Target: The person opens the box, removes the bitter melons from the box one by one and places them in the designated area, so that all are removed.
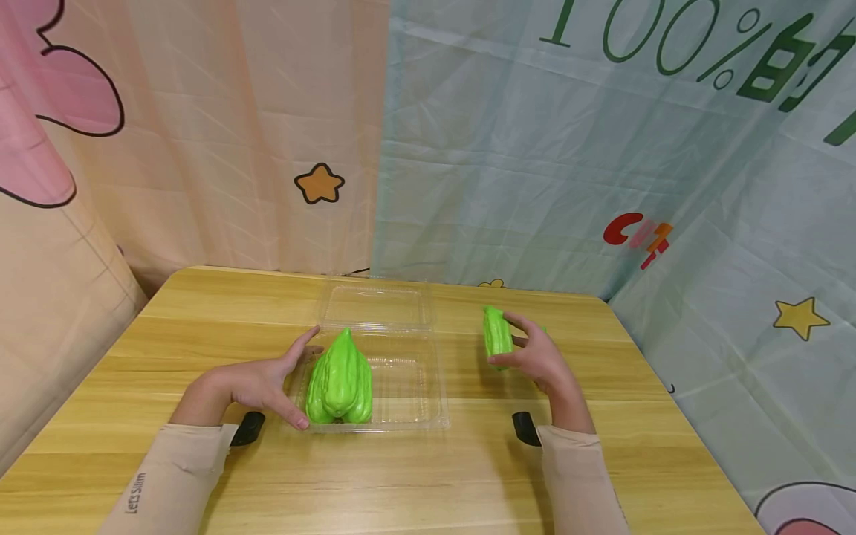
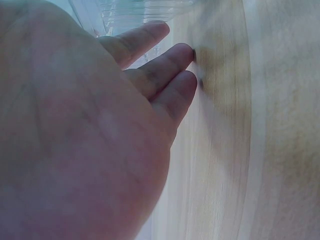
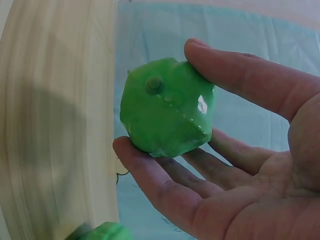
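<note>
My right hand (image 1: 538, 357) pinches a glossy green ridged gourd (image 1: 497, 332) between thumb and fingers, to the right of a clear plastic clamshell box (image 1: 408, 386). Seen end-on in the right wrist view, this gourd (image 3: 167, 110) has a small round nub. Several similar green gourds (image 1: 341, 379) are piled in the left part of the box, one lying on top of the others. My left hand (image 1: 264, 383) is spread along the box's left side, thumb near the front corner and fingers towards the back. In the left wrist view its fingers (image 2: 162, 75) are extended beside the clear plastic.
The box's lid (image 1: 374, 306) lies folded back behind it. Another green gourd (image 3: 107, 232) is on the wooden table (image 1: 401, 483), mostly hidden behind my right hand in the head view. Printed curtains (image 1: 501, 148) hang behind the table.
</note>
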`<action>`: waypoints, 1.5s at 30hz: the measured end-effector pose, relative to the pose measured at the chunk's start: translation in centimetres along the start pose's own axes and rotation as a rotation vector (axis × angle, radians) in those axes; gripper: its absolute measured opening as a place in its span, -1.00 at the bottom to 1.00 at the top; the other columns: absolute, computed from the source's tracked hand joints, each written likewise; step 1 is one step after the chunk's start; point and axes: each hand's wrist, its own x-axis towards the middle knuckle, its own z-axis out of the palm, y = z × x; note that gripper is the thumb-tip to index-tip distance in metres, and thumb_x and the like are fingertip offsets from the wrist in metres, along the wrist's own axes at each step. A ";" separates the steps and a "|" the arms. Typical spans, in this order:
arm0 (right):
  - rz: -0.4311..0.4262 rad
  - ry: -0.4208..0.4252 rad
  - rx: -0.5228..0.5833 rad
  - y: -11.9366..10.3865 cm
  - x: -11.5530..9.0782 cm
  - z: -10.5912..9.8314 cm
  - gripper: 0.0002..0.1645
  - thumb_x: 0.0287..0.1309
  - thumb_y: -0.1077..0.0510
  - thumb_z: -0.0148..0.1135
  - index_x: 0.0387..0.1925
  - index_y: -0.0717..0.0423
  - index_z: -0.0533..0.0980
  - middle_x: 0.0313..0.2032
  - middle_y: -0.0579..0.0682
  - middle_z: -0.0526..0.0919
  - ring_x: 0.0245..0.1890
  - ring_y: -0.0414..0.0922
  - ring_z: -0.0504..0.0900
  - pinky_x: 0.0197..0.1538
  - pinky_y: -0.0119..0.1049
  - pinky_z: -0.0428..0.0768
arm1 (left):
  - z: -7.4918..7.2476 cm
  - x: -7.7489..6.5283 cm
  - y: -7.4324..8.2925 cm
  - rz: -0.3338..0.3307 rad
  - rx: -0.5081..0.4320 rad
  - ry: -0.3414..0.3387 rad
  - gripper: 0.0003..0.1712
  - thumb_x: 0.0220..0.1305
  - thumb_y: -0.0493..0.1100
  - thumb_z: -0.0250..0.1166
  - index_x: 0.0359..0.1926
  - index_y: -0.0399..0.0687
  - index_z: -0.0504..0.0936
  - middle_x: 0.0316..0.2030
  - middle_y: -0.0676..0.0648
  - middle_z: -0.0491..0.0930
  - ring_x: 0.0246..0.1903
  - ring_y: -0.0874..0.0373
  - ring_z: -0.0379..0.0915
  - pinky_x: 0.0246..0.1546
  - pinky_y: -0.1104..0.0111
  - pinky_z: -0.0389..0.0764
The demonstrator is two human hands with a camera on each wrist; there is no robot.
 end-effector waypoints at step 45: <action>0.150 0.106 -0.359 2.9 1.3 -0.4 0.14 -0.05 0.41 0.52 0.51 0.28 0.09 0.35 0.47 0.23 0.17 0.28 0.37 0.15 0.14 0.45 | -0.1 -0.1 0.2 -0.011 -0.016 -0.002 0.73 -0.13 -0.09 0.70 0.52 -0.09 -0.65 0.50 -0.49 -0.25 0.45 -0.48 -0.42 0.33 -0.35 -0.24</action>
